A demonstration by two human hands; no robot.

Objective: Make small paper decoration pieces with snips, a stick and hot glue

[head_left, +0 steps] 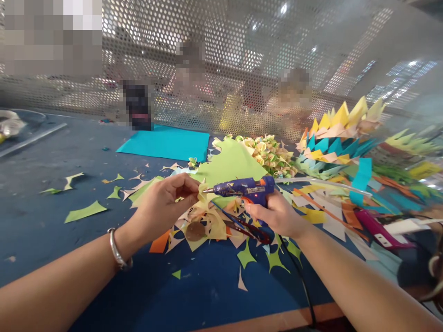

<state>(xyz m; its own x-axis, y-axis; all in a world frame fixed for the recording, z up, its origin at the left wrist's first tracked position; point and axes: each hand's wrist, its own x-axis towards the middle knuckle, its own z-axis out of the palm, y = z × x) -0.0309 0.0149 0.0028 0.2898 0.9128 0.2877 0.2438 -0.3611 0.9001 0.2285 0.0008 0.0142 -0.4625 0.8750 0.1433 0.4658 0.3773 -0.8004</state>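
Note:
My right hand (277, 213) is wrapped round the handle of a blue glue gun (242, 186), with a finger at its orange trigger. The gun's metal tip points left and meets a small pale yellow paper piece (203, 190). That piece is pinched between the thumb and fingers of my left hand (175, 196). Below the gun, scissors (247, 229) with dark red handles lie on a heap of paper scraps (216, 227). A light green sheet (231, 161) lies just behind the gun.
A turquoise sheet (166, 143) lies at the back, beside a pile of small folded paper flowers (268, 154). Spiky layered paper pieces (339, 133) stand at the back right. A magenta power strip (380, 230) is at right. The gun's black cable (299, 276) crosses the front edge.

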